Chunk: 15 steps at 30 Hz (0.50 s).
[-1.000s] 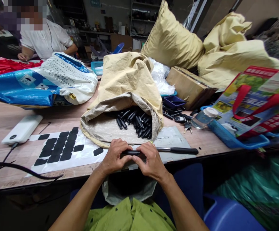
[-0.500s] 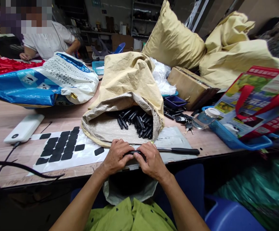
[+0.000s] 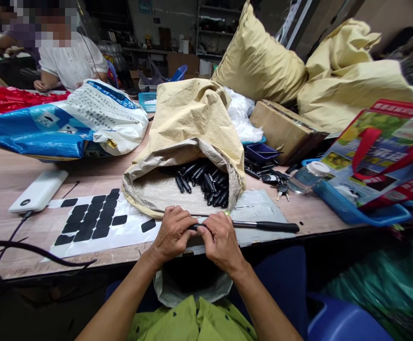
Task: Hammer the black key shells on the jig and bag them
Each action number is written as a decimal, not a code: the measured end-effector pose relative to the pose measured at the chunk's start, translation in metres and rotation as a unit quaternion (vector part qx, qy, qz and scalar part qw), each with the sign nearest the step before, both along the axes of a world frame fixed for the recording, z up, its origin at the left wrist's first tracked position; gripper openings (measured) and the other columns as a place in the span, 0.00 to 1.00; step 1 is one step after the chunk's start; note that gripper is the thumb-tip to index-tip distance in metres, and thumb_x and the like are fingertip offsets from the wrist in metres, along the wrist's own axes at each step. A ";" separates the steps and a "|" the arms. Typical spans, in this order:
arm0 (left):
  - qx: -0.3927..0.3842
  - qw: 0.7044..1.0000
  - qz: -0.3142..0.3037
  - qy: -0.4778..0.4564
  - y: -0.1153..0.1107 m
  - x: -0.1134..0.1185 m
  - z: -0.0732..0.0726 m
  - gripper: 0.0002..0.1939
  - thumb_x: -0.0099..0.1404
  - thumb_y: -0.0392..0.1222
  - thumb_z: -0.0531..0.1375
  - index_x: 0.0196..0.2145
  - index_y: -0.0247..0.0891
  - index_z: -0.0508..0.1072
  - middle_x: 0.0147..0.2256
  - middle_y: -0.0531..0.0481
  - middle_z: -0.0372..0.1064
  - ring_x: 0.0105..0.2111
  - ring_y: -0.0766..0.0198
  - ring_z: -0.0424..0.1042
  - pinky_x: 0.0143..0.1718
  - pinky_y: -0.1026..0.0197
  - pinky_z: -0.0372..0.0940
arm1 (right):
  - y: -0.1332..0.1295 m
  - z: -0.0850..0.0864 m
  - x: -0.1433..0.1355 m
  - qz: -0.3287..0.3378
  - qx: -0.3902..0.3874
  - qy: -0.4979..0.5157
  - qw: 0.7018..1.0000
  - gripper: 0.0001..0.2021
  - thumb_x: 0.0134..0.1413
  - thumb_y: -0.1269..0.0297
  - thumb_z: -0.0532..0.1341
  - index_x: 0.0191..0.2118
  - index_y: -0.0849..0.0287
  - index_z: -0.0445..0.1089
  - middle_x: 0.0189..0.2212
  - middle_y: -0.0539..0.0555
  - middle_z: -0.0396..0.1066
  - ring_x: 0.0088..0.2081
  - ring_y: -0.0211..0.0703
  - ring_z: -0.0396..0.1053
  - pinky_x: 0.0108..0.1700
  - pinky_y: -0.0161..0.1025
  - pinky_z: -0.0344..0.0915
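Observation:
Close together at the table's front edge, my left hand (image 3: 174, 232) and my right hand (image 3: 221, 241) are both closed on a short black cylindrical piece (image 3: 194, 227). Fingers cover most of that piece, so its exact kind is unclear. A metal rod with a black grip (image 3: 277, 227) lies beside my right hand; its other end is hidden behind my hands. Just beyond them, a beige sack (image 3: 192, 113) lies with its mouth towards me, and similar black cylindrical pieces (image 3: 211, 184) are heaped inside. Below the edge, a pale open bag (image 3: 192, 293) sits in front of my lap.
On the left are a sheet of black square stickers (image 3: 94, 215), a white power bank (image 3: 39, 191) with a cable, and a blue-white sack (image 3: 64, 125). Keys (image 3: 282, 189), a clear jar (image 3: 308, 177) and a blue tray (image 3: 366, 213) stand right. A person (image 3: 71, 61) sits opposite.
My hands keep their two-handed hold, with slightly shifted fingers, and less of the black piece shows. The view has moved a little. Across the table, the people's arms have shifted.

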<state>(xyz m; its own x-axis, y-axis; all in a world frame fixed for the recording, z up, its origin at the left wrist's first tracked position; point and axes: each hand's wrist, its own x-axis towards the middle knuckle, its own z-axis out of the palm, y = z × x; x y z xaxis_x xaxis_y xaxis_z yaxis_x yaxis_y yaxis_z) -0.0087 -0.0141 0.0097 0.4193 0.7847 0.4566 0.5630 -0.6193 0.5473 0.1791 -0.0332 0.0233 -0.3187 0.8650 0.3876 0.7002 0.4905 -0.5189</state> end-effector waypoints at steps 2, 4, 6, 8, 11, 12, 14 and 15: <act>-0.028 0.999 -0.025 -0.032 -0.002 -0.003 0.005 0.09 0.64 0.43 0.62 0.40 0.40 0.79 0.32 0.49 0.73 0.37 0.56 0.65 0.48 0.48 0.54 | -0.004 0.002 0.004 0.014 -0.001 0.010 1.000 0.11 0.66 0.65 0.56 0.31 0.58 0.65 0.31 0.54 0.67 0.38 0.47 0.61 0.43 0.45 0.55; -0.076 0.991 -0.076 -0.076 -0.005 -0.008 0.010 0.17 0.62 0.47 0.62 0.47 0.42 0.79 0.35 0.47 0.74 0.40 0.54 0.66 0.50 0.47 0.55 | -0.011 0.007 0.013 0.039 0.003 0.023 0.999 0.09 0.66 0.65 0.55 0.32 0.58 0.66 0.32 0.54 0.67 0.38 0.47 0.61 0.43 0.45 0.56; -0.128 0.974 -0.123 -0.139 -0.008 -0.014 0.013 0.25 0.61 0.50 0.60 0.55 0.42 0.75 0.41 0.45 0.74 0.44 0.51 0.67 0.52 0.47 0.57 | -0.020 0.015 0.026 0.078 -0.009 0.025 0.997 0.07 0.65 0.65 0.56 0.34 0.58 0.66 0.32 0.54 0.66 0.38 0.46 0.62 0.42 0.43 0.57; -0.167 0.958 -0.126 -0.198 -0.008 -0.019 0.017 0.30 0.60 0.50 0.60 0.59 0.42 0.73 0.44 0.44 0.74 0.46 0.51 0.68 0.52 0.48 0.60 | -0.031 0.024 0.039 0.123 -0.049 0.003 0.991 0.04 0.63 0.66 0.58 0.36 0.58 0.67 0.32 0.52 0.66 0.36 0.44 0.62 0.39 0.41 0.56; -0.207 0.949 0.013 -0.235 0.007 -0.021 0.023 0.27 0.60 0.47 0.62 0.56 0.40 0.75 0.41 0.46 0.74 0.42 0.55 0.70 0.47 0.55 0.64 | -0.047 0.031 0.048 0.161 -0.124 -0.071 0.977 0.02 0.59 0.67 0.61 0.37 0.57 0.67 0.33 0.50 0.67 0.35 0.42 0.64 0.35 0.39 0.55; -0.217 0.944 0.086 -0.235 0.016 -0.020 0.025 0.24 0.60 0.47 0.62 0.53 0.39 0.76 0.39 0.47 0.74 0.39 0.57 0.71 0.43 0.57 0.64 | -0.052 0.031 0.048 0.164 -0.142 -0.098 0.971 0.02 0.58 0.67 0.63 0.37 0.56 0.68 0.34 0.50 0.67 0.35 0.41 0.65 0.35 0.39 0.55; -0.220 0.926 0.221 -0.215 0.040 -0.017 0.029 0.16 0.62 0.48 0.61 0.43 0.37 0.78 0.33 0.49 0.74 0.33 0.60 0.70 0.37 0.60 0.63 | -0.060 0.028 0.044 0.165 -0.168 -0.136 0.962 0.04 0.57 0.67 0.64 0.37 0.55 0.69 0.36 0.49 0.69 0.36 0.41 0.66 0.35 0.39 0.56; -0.216 0.919 0.270 -0.189 0.052 -0.014 0.029 0.14 0.62 0.49 0.61 0.38 0.37 0.78 0.31 0.49 0.74 0.32 0.60 0.70 0.36 0.60 0.62 | -0.063 0.026 0.040 0.165 -0.175 -0.144 0.960 0.05 0.57 0.67 0.65 0.39 0.54 0.70 0.37 0.49 0.70 0.37 0.41 0.68 0.37 0.39 0.57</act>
